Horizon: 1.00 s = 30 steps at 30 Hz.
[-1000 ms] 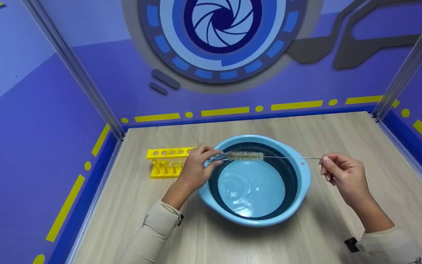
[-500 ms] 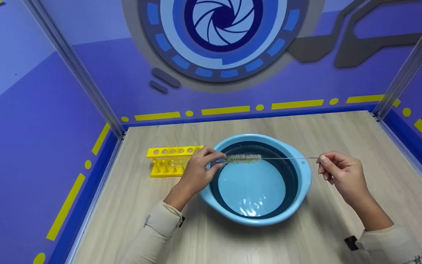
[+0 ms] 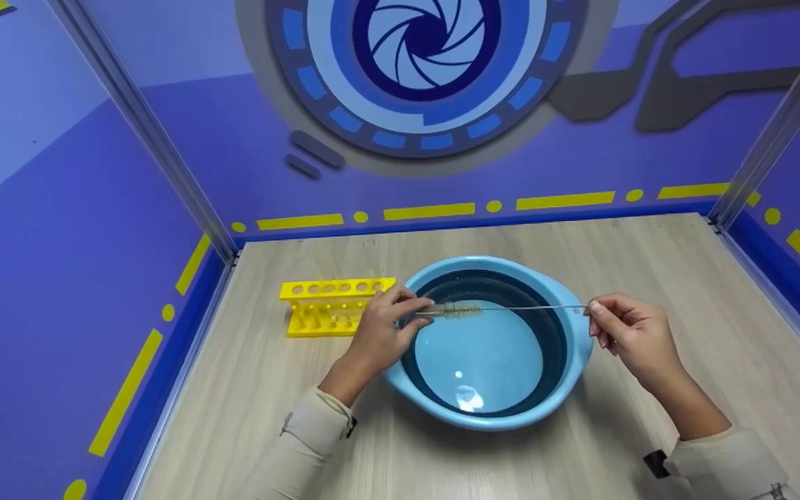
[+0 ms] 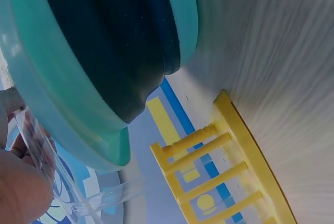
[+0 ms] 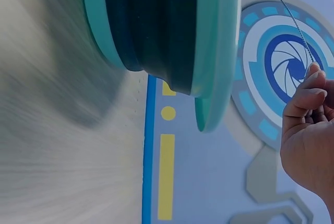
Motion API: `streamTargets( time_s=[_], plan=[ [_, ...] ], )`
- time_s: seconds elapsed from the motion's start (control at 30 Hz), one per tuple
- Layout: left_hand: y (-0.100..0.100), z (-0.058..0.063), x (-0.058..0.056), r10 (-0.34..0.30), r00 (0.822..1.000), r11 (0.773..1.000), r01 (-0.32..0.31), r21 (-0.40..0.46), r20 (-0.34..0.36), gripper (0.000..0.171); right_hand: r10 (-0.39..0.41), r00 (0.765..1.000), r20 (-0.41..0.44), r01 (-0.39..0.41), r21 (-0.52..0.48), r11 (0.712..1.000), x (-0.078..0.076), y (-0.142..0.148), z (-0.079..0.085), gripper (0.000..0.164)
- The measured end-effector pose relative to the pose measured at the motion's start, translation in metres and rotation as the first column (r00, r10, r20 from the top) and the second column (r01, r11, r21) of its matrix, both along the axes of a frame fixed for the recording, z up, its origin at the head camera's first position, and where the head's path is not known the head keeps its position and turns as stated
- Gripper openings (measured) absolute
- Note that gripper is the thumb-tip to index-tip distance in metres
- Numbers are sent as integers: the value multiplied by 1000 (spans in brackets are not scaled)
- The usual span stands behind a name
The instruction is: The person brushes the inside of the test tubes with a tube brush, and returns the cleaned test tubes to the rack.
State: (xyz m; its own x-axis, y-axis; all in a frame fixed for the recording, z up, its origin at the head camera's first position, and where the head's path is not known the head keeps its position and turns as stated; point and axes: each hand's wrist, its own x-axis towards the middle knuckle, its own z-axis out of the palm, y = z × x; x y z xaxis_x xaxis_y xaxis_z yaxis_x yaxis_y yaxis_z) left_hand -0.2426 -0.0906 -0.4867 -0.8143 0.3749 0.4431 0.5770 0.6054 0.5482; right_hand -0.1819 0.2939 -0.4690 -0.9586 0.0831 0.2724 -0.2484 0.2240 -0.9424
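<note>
In the head view my left hand [image 3: 386, 326] holds a clear glass test tube [image 3: 342, 314] level over the left side of the blue basin [image 3: 483, 421]. The tube's closed end reaches out behind the hand, in front of the yellow rack. A test tube brush [image 3: 466, 310] lies in line with it, its bristles partly at or inside the tube's mouth by my left fingertips. My right hand [image 3: 632, 337] pinches the end of the brush's thin wire handle near the basin's right rim. The left wrist view shows clear tube walls [image 4: 36, 140] against the left hand.
A yellow test tube rack [image 3: 303, 330] stands left of the basin, with faint clear tube outlines above it. Water lies in the basin. Printed blue panels [image 3: 442, 187] enclose the wooden tabletop [image 3: 233, 430] at the back and sides.
My right hand has moved left, pushing the brush toward the left hand, and fewer bristles show. The left hand has shifted slightly right and down. Ripples in the water have changed.
</note>
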Motion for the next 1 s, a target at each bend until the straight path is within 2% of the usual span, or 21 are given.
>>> streamTargets(
  time_s=[0.37,0.7,1.0],
  plan=[
    [0,-1,0,24,1000,999,-23,27,-20,28,26,999,29,-28,69,997,-2,-9,-2,23],
    [6,-6,0,20,1000,999,-19,27,-19,29,59,997,39,-62,69,996,-5,-20,0,24],
    [12,-4,0,28,1000,1000,-27,13,-14,28,103,994,42,-106,74,992,-9,-28,-5,26]
  ],
)
